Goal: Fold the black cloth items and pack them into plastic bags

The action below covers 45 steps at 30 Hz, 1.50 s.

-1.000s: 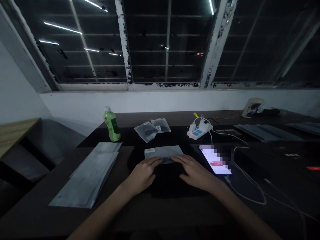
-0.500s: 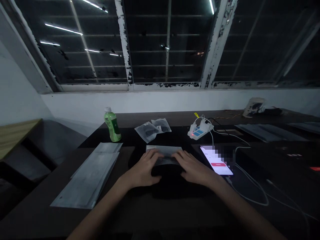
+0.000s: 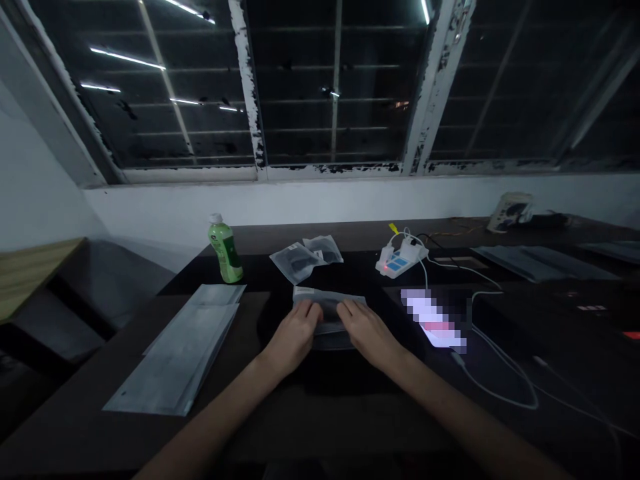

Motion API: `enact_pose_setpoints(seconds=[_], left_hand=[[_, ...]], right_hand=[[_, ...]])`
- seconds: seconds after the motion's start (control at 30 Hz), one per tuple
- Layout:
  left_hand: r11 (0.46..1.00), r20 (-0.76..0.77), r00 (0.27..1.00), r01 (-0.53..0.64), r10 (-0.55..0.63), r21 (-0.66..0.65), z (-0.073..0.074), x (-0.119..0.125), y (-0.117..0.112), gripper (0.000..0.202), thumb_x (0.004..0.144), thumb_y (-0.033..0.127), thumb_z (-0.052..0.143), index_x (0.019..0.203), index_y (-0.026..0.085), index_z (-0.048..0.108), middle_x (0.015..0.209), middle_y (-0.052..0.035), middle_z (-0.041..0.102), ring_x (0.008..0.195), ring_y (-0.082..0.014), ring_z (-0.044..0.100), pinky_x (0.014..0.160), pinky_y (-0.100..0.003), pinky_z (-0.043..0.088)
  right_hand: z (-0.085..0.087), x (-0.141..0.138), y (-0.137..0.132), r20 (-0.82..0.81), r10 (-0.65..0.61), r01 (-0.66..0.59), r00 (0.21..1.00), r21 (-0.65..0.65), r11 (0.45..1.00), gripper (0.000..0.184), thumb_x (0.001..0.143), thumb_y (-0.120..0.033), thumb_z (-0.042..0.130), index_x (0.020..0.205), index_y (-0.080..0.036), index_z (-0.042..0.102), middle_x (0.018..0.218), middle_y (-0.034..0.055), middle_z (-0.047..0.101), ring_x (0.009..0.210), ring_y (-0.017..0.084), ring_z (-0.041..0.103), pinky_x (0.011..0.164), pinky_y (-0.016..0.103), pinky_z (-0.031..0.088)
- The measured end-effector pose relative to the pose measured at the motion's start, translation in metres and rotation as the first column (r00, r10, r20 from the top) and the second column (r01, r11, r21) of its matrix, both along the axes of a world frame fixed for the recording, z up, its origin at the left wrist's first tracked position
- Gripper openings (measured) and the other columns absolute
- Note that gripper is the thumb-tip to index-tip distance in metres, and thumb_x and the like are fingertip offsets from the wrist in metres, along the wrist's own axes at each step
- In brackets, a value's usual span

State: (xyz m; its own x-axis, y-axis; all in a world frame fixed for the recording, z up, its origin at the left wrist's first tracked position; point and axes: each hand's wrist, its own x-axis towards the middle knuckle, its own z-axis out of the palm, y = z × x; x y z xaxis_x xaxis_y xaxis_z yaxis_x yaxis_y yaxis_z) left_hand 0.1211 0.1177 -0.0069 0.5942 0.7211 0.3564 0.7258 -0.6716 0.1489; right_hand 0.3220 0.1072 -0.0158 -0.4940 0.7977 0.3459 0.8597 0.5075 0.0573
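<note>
A translucent plastic bag with a small white label at its far left corner lies in front of me on the dark table. My left hand pinches its left part, fingers curled with the thumb beneath. On the right part my right hand grips in the same way. Between the hands the bag's near edge bends upward, and part of it shows below the fingers. What the bag contains, if anything, is too dark to make out. Beyond it are two similar small bags, partly overlapping, with dark contents.
Long frosted bags lie stacked at the left, a green bottle behind them. A white power strip, a lit phone and loose white cables occupy the right. More flat bags lie farther right.
My fingers have gone from spread out on the bag to curled around it. Both hands have drawn slightly closer together, and the bag's near part now bends up.
</note>
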Motion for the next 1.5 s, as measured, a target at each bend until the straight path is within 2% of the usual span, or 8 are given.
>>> enact_pose_setpoints(seconds=[0.13,0.23,0.37,0.63,0.93,1.23,1.37,1.5], left_hand=[[0.993,0.135,0.988,-0.063,0.077,-0.102,0.013,-0.036,0.002,0.054,0.071,0.035,0.076,0.115,0.017,0.051,0.113,-0.0109,0.056,0.105,-0.029,0.055,0.089,-0.042,0.048],[0.916,0.139,0.966,-0.151,0.216,-0.372,0.021,-0.059,0.002,0.041,0.084,0.055,0.058,0.104,0.019,0.058,0.094,-0.0059,0.063,0.083,-0.0231,0.061,0.072,-0.033,0.047],[0.802,0.071,0.957,-0.194,0.281,-0.565,0.021,-0.06,0.001,0.045,0.093,0.053,0.036,0.074,0.019,0.059,0.069,-0.002,0.061,0.067,-0.0195,0.06,0.061,-0.029,0.038],[0.778,0.13,0.966,-0.098,0.225,-0.62,0.006,-0.051,0.003,0.027,0.085,0.035,0.039,0.068,0.019,0.053,0.068,-0.0009,0.058,0.065,-0.0165,0.054,0.059,-0.026,0.037],[0.72,0.152,0.943,-0.115,0.296,-0.685,-0.003,-0.053,0.004,0.024,0.079,0.037,0.04,0.065,0.02,0.048,0.051,0.0036,0.048,0.048,-0.0139,0.049,0.047,-0.024,0.032],[0.731,0.154,0.92,-0.177,0.361,-0.659,0.01,-0.07,0.002,0.026,0.082,0.038,0.042,0.063,0.021,0.044,0.053,0.0043,0.044,0.051,-0.0135,0.048,0.05,-0.025,0.03],[0.756,0.112,0.951,-0.155,0.289,-0.635,0.007,-0.068,0.001,0.028,0.084,0.039,0.044,0.063,0.02,0.048,0.06,0.003,0.05,0.058,-0.0143,0.05,0.054,-0.025,0.031],[0.769,0.046,0.969,-0.164,0.244,-0.618,0.0,-0.064,-0.002,0.032,0.087,0.042,0.045,0.064,0.02,0.053,0.064,0.0006,0.057,0.063,-0.0161,0.053,0.058,-0.026,0.032]], right_hand=[[0.01,0.012,-0.013,-0.14,0.062,-0.069,0.988,-0.049,0.996,0.033,0.085,-0.022,0.065,0.114,-0.017,0.052,0.117,0.0116,0.057,0.107,0.029,0.056,0.09,0.045,0.049],[0.016,0.009,-0.023,-0.187,0.132,-0.142,0.973,-0.042,0.989,0.037,0.086,-0.026,0.065,0.12,-0.02,0.05,0.123,0.0105,0.054,0.113,0.028,0.053,0.095,0.045,0.046],[0.017,-0.017,-0.026,-0.028,0.196,-0.195,0.98,0.04,0.98,0.022,0.09,-0.013,0.054,0.112,-0.017,0.054,0.111,0.0104,0.057,0.102,0.026,0.056,0.089,0.04,0.046],[0.01,-0.068,-0.013,0.138,0.33,-0.349,0.934,0.142,0.926,0.011,0.096,-0.02,0.048,0.097,-0.014,0.058,0.095,0.0102,0.059,0.092,0.025,0.053,0.079,0.038,0.043],[0.005,-0.064,-0.016,0.252,0.412,-0.462,0.876,0.193,0.866,0.021,0.095,-0.007,0.043,0.096,-0.015,0.062,0.091,0.0048,0.062,0.086,0.021,0.052,0.076,0.035,0.041],[-0.005,0.022,-0.025,0.188,0.239,-0.256,0.953,0.071,0.964,0.02,0.086,-0.004,0.05,0.093,-0.017,0.064,0.095,0.0082,0.064,0.089,0.025,0.055,0.081,0.04,0.041],[-0.013,0.064,-0.029,-0.127,0.055,-0.07,0.99,-0.114,0.991,0.017,0.095,-0.016,0.047,0.093,-0.02,0.063,0.095,0.0072,0.065,0.087,0.023,0.059,0.081,0.04,0.043],[-0.012,0.072,-0.012,-0.531,-0.297,-0.077,0.793,-0.572,0.817,0.032,0.096,-0.048,0.05,0.114,-0.022,0.056,0.097,0.0047,0.065,0.073,0.017,0.062,0.065,0.031,0.048]])
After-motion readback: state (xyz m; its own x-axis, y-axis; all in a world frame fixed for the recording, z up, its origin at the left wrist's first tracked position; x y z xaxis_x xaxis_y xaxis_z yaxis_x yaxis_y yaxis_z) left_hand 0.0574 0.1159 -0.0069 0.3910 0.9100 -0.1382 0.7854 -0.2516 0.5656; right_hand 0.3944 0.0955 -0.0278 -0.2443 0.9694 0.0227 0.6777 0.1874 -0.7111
